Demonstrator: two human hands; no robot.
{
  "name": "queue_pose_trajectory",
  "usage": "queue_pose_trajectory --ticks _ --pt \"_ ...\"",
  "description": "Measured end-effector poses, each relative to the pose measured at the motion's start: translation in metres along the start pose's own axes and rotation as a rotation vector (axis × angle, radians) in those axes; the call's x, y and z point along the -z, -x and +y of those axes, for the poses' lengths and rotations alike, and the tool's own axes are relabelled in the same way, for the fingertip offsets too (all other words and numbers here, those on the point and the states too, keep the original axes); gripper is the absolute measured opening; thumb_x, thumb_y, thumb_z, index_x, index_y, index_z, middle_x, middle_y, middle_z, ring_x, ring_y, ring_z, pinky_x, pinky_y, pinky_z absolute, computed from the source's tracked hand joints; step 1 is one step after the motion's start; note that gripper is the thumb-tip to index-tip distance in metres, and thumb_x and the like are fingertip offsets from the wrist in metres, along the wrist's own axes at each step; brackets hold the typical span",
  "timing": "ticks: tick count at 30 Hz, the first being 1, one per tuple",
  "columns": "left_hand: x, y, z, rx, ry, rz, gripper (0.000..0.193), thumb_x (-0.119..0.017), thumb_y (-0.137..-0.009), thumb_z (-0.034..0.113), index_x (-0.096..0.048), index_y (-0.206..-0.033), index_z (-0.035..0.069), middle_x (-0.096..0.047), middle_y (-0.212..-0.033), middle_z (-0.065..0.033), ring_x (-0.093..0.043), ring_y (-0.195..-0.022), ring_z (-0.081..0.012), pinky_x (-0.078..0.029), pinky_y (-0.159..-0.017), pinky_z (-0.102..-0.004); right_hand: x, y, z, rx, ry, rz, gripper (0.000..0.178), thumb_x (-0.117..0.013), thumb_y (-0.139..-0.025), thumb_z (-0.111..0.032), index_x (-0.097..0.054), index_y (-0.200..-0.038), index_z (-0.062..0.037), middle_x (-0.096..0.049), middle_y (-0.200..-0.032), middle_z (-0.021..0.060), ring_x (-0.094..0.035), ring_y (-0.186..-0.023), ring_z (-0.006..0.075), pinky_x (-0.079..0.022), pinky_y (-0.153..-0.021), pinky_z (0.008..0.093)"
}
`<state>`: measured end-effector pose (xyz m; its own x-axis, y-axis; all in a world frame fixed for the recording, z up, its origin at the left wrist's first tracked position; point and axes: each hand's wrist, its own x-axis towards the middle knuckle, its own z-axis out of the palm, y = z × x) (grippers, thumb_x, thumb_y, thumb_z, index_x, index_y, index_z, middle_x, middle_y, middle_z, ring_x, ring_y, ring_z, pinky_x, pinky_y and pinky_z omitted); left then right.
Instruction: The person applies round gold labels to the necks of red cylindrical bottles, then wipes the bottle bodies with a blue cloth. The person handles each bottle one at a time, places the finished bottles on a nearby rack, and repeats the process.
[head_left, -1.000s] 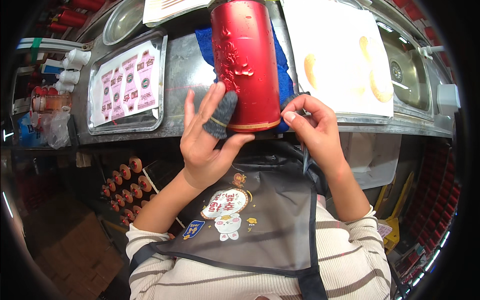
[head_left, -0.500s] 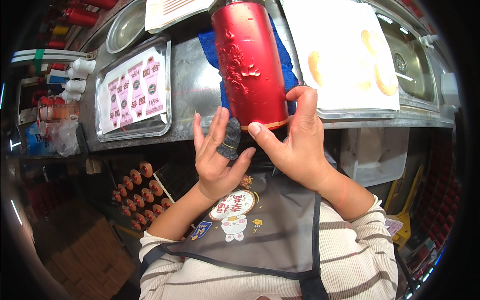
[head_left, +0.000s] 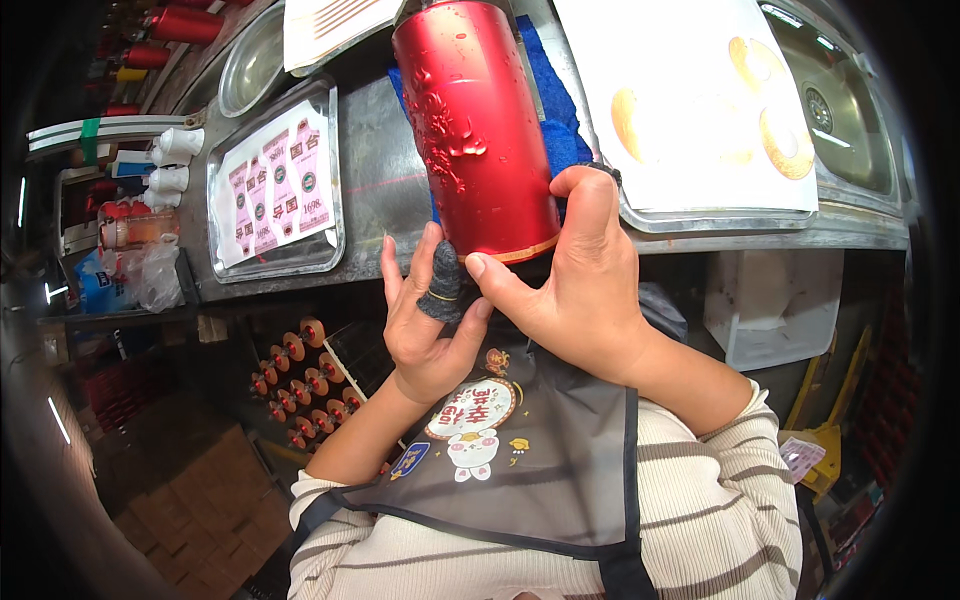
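A shiny red bottle (head_left: 490, 140) with a raised relief and water drops lies on its side, its base with an orange rim toward me. Under it is a blue towel (head_left: 560, 95). My right hand (head_left: 590, 260) grips the base end, thumb on the rim and bent fingers against the right side. A dark finger cot (head_left: 608, 174) partly shows there. My left hand (head_left: 425, 325) is open just left of the base, fingers stretched upward; whether it touches the bottle I cannot tell. One of its fingers wears a dark grey finger cot (head_left: 441, 285).
On the steel counter (head_left: 380, 170), a clear tray (head_left: 338, 235) at left holds pink printed labels (head_left: 280, 185). To the right, a white sheet (head_left: 690, 120) bears pale golden round shapes, beside a sink (head_left: 835, 110). A metal bowl (head_left: 250, 70) stands far left.
The bottle has moved a little left over the counter, both hands with it, and more towel shows on its right. The view has also shifted slightly.
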<state>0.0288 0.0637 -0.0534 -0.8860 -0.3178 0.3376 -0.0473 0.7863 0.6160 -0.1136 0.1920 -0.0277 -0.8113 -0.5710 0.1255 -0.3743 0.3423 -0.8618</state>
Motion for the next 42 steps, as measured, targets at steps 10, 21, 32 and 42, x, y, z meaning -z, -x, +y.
queue_pose_trajectory --ticks 10,21,32,42 --pt "0.005 -0.006 0.004 -0.029 -0.028 -0.027 0.040 -0.077 -0.078 0.007 -0.070 -0.116 -0.004 -0.053 -0.141 -0.0323 -0.055 -0.132 -0.0413 -0.017 -0.115 -0.0677 -0.003 0.002 0.005 0.029 -0.034 -0.013 0.067 -0.076 -0.080 -0.037 -0.038 -0.123 -0.0028 -0.049 -0.105 0.0218 -0.063 -0.077 0.0421 -0.053 -0.062 0.0507" --pt "0.006 -0.014 0.004 -0.111 -0.109 -0.026 0.036 -0.077 -0.080 0.010 -0.072 -0.113 -0.001 -0.050 -0.141 -0.0360 -0.054 -0.132 -0.0413 -0.016 -0.115 -0.0675 -0.003 0.002 0.010 0.092 -0.097 -0.007 0.064 -0.074 -0.081 -0.031 -0.038 -0.125 -0.0015 -0.049 -0.105 0.0219 -0.062 -0.078 0.0425 -0.053 -0.062 0.0506" --pt "0.007 -0.021 0.011 -0.171 -0.223 -0.028 0.041 -0.080 -0.071 0.011 -0.073 -0.110 0.000 -0.043 -0.145 -0.0404 -0.049 -0.135 -0.0473 -0.016 -0.113 -0.0691 0.001 0.003 0.013 0.078 -0.159 -0.021 0.056 -0.071 -0.086 -0.028 -0.041 -0.125 -0.0013 -0.051 -0.105 0.0221 -0.062 -0.081 0.0412 -0.053 -0.064 0.0486" --pt "0.022 -0.062 0.043 -0.323 -0.487 -0.107 0.038 -0.083 -0.063 0.018 -0.075 -0.100 0.010 -0.050 -0.143 -0.0322 -0.050 -0.131 -0.0508 -0.021 -0.111 -0.0706 0.013 0.006 0.035 -0.110 -0.508 -0.166 0.035 -0.058 -0.094 -0.006 -0.051 -0.126 0.0023 -0.055 -0.111 0.0147 -0.062 -0.075 0.0204 -0.050 -0.069 0.0289"
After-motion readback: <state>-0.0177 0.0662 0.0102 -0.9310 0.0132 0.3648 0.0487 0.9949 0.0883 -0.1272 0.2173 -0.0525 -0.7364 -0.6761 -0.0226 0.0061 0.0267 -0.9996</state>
